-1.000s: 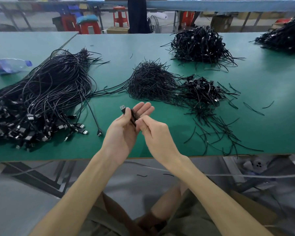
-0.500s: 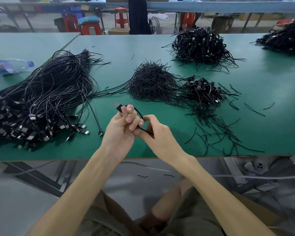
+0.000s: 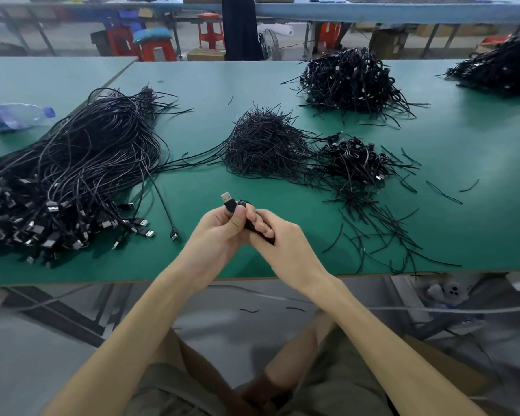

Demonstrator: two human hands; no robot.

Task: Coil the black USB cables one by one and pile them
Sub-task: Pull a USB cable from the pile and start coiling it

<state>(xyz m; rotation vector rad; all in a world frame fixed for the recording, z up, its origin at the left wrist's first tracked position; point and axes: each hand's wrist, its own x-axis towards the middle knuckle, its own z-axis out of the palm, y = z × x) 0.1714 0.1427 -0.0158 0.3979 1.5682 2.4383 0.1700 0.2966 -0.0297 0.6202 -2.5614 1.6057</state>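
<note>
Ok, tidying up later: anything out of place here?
Loose black strands lie strewn on the table, front right, apart from the heap; two lie on the floor. A plastic bottle lies on its side, far left.

Left grip [image 3: 216, 232], right grip [image 3: 285, 250] touching, forearms converging, fingers curled round cable [image 3: 231, 206]

A factory assembly workshop is indicated. Long green-topped workbenches [image 3: 282, 82] are set edge to edge and loaded with bulk heaps of loose black USB cables [image 3: 81, 175] and a mound of short black wire ties [image 3: 261, 145]. Red plastic stools [image 3: 210, 33], brown cardboard cartons [image 3: 205, 54] and a blue-edged bench row [image 3: 388, 9] are seen behind.
</note>
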